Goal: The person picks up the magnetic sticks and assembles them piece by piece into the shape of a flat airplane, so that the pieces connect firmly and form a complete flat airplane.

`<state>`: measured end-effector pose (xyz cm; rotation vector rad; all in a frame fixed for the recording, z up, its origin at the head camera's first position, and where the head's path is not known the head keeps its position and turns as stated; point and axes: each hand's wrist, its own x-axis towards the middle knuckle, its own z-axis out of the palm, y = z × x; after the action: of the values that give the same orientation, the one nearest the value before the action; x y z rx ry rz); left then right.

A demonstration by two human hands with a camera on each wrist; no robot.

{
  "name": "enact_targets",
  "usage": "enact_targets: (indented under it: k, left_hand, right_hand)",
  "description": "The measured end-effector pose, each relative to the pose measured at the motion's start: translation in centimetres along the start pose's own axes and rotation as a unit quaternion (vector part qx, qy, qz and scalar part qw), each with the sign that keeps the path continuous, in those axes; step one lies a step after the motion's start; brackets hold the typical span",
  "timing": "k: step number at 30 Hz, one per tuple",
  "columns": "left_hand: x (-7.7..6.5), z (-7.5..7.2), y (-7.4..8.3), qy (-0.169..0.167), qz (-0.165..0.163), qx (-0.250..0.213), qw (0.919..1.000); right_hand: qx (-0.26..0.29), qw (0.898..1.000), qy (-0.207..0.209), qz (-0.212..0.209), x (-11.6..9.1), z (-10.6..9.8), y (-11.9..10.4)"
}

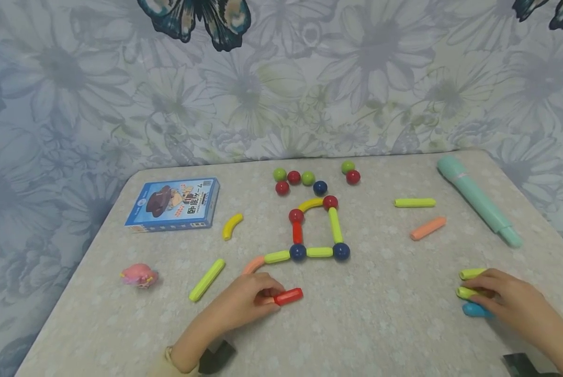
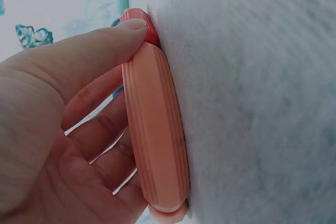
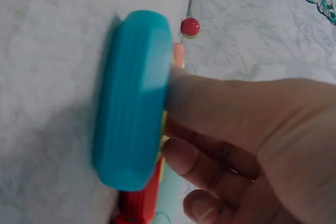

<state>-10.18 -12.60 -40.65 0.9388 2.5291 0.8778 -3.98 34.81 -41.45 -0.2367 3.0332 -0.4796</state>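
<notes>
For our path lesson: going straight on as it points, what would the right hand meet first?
Past the lime-green plastic stick it pinches, the right hand would cross pale tabletop, then perhaps meet the nearest shiny dark blue ball; depth makes this uncertain.

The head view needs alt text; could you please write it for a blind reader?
A person's left hand holds a red stick near a loop of sticks and balls on a table; the right hand pinches a lime stick beside a blue stick. A blue box lies at left.
</notes>
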Motion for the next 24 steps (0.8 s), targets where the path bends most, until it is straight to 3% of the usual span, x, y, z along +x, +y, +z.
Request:
enact_targets:
  k: [11,21,24]
  left_hand:
    - [0.0,-0.2,0.1,-0.005,-0.016,-0.006,0.9998]
    - [0.0,0.1,0.0,-0.002,-0.005,-0.018,0.9998]
    - [0.0,0.1,0.0,-0.004,-0.008,-0.022,0.9997]
  right_hand:
    - [-0.009,0.994,0.079,-0.072,0.8,0.4,-0.3]
    - [0.039,0.993,0.012,-0.108,3.5,-1.0,-1.8]
    - [0.044,0.988,0.027,-0.143,5.5,-2.7,-2.9]
